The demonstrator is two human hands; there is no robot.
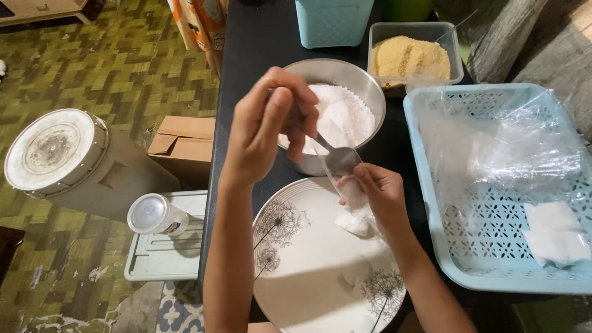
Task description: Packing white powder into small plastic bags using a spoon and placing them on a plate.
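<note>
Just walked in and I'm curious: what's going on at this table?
A person is filling a small clear bag with white powder. The left hand holds a metal spoon tipped at the bag's mouth, and the right hand holds the bag over a white plate. The powder comes from a metal bowl behind. Two filled packets lie in a blue basket at the right.
</note>
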